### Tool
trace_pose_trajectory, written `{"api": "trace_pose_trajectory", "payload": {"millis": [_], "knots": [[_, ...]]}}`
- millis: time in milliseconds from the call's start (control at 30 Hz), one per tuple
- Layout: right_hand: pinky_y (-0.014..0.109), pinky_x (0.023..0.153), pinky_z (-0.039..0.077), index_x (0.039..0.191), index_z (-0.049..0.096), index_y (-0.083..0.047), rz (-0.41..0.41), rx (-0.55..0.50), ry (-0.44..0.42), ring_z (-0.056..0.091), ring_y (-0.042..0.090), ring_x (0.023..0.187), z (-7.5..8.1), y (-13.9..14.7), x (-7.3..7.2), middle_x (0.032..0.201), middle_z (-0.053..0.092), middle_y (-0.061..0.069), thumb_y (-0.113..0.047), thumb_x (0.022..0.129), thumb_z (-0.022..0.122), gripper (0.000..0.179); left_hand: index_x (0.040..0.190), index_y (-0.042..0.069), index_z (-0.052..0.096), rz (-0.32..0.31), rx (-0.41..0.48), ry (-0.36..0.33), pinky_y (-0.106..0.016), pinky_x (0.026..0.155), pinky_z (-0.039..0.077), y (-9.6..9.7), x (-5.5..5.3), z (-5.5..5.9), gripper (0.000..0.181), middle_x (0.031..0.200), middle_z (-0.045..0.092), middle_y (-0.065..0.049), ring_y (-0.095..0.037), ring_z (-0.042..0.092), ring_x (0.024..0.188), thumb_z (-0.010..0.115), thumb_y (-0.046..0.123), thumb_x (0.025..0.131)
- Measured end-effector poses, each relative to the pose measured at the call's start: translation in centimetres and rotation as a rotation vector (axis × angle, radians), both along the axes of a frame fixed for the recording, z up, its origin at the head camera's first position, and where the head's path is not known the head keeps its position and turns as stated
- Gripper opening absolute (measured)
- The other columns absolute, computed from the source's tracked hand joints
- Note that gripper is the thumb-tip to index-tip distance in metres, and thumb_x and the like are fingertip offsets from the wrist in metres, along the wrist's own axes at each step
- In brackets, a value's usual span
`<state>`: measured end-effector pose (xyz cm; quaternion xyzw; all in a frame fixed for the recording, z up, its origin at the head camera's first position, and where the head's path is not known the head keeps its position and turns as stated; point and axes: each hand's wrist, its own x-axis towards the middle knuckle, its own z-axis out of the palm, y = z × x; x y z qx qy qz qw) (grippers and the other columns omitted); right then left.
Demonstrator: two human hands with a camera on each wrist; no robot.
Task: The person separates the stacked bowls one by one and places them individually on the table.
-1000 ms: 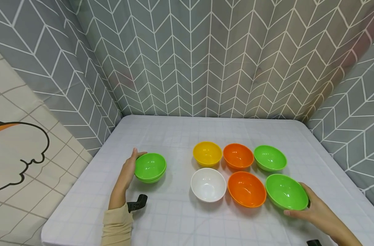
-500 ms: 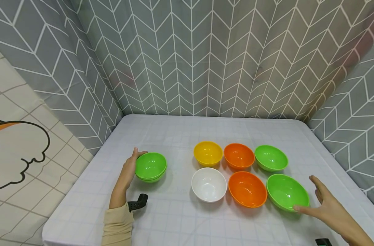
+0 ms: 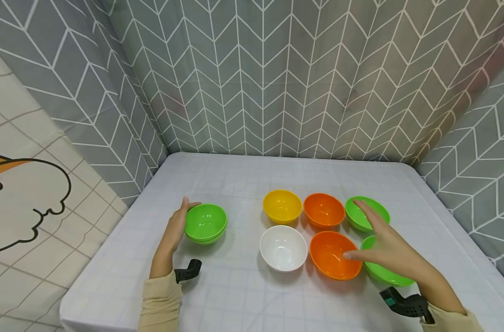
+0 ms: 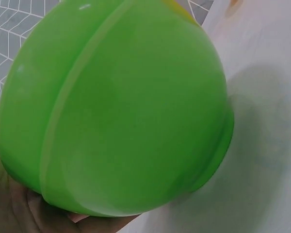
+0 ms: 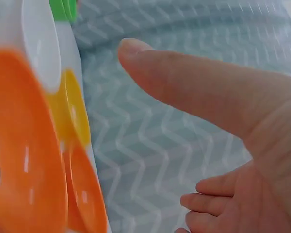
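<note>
On the left of the table, two nested green bowls (image 3: pixel 206 222) stand with my left hand (image 3: pixel 174 235) cupped round their left side. In the left wrist view, fingers curl along the outside of these green bowls (image 4: pixel 136 111). My right hand (image 3: pixel 390 246) hangs over the right-hand bowls, thumb and fingers spread, holding nothing. Its thumb overlaps the near orange bowl (image 3: pixel 330 251), and the palm hides part of the near green bowl (image 3: pixel 386 275). The fingertips overlap the far green bowl (image 3: pixel 376 210). In the right wrist view, the right hand (image 5: pixel 262 141) is apart from the orange bowl (image 5: pixel 24 145).
A white bowl (image 3: pixel 283 249) stands left of the near orange one. Behind are a yellow bowl (image 3: pixel 282 206) and another orange bowl (image 3: pixel 324 210). A white cloth covers the table (image 3: pixel 235 295). Patterned grey curtains (image 3: pixel 272 83) hang behind and at the sides.
My right hand has let go of the near green bowl, drawn off to the right, then lifted and moved left over the bowls. My left hand stays at the nested green bowls.
</note>
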<state>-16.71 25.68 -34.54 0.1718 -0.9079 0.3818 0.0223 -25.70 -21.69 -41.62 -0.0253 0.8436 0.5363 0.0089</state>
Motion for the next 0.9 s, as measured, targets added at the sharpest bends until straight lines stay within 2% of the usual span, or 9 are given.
{"api": "trace_pose_trajectory", "payload": {"millis": [200, 267, 367, 533, 700, 800, 900], "knots": [[0.062, 0.106, 0.026, 0.155, 0.016, -0.01, 0.172, 0.075, 0.004, 0.022, 0.037, 0.141, 1.1, -5.9, -2.3, 0.158, 0.017, 0.015, -0.037, 0.068, 0.089, 0.117, 0.141, 0.003, 0.048, 0.007, 0.002, -0.001, -0.058, 0.11, 0.016, -0.3, 0.0, 0.1, 0.087, 0.145, 0.042, -0.02, -0.037, 0.028, 0.138, 0.009, 0.067, 0.096], [0.056, 0.107, 0.028, 0.154, 0.017, -0.008, 0.229, 0.095, 0.023, 0.027, 0.033, 0.139, 1.7, -7.9, -2.9, 0.158, 0.018, 0.013, -0.036, 0.068, 0.089, 0.116, 0.141, 0.003, 0.048, 0.005, 0.01, -0.002, -0.058, 0.111, 0.015, -0.3, 0.1, 0.1, 0.087, 0.145, 0.042, -0.02, -0.037, 0.028, 0.138, 0.009, 0.067, 0.096], [0.05, 0.109, 0.028, 0.154, 0.017, -0.006, 0.296, 0.141, 0.059, 0.024, 0.03, 0.142, 2.5, -10.7, -3.7, 0.158, 0.018, 0.012, -0.033, 0.07, 0.088, 0.113, 0.14, 0.003, 0.049, 0.001, 0.023, -0.002, -0.057, 0.111, 0.015, -0.3, 0.1, 0.1, 0.085, 0.145, 0.042, -0.019, -0.036, 0.028, 0.139, 0.01, 0.065, 0.097], [0.044, 0.111, 0.026, 0.152, 0.019, 0.0, 0.349, 0.295, 0.07, 0.018, 0.028, 0.144, 3.6, -15.3, -5.0, 0.157, 0.021, 0.016, -0.033, 0.075, 0.085, 0.107, 0.14, 0.004, 0.05, 0.001, 0.029, 0.0, -0.058, 0.111, 0.016, -0.3, 0.1, 0.0, 0.086, 0.145, 0.043, -0.019, -0.036, 0.029, 0.138, 0.01, 0.067, 0.097], [0.038, 0.11, 0.031, 0.152, 0.02, 0.0, 0.381, 0.455, 0.013, 0.018, 0.025, 0.144, 3.8, -19.0, -6.4, 0.157, 0.02, 0.016, -0.038, 0.074, 0.085, 0.109, 0.14, 0.004, 0.05, -0.004, 0.04, 0.006, -0.057, 0.111, 0.016, -0.3, 0.0, -0.1, 0.085, 0.145, 0.043, -0.019, -0.036, 0.029, 0.138, 0.011, 0.066, 0.097], [0.038, 0.11, 0.031, 0.152, 0.019, -0.001, 0.406, 0.5, -0.02, 0.017, 0.025, 0.145, 3.5, -20.7, -7.3, 0.157, 0.019, 0.016, -0.04, 0.075, 0.084, 0.109, 0.14, 0.004, 0.05, -0.002, 0.045, 0.004, -0.056, 0.11, 0.018, -0.2, 0.1, 0.0, 0.085, 0.145, 0.043, -0.018, -0.035, 0.03, 0.138, 0.011, 0.066, 0.097], [0.038, 0.112, 0.027, 0.152, 0.019, 0.0, 0.435, 0.501, -0.057, 0.014, 0.024, 0.145, 3.1, -22.0, -8.3, 0.158, 0.019, 0.014, -0.041, 0.076, 0.083, 0.108, 0.139, 0.003, 0.05, 0.001, 0.049, 0.007, -0.056, 0.11, 0.02, -0.1, 0.2, 0.1, 0.085, 0.145, 0.043, -0.018, -0.035, 0.031, 0.137, 0.01, 0.066, 0.097]]}}
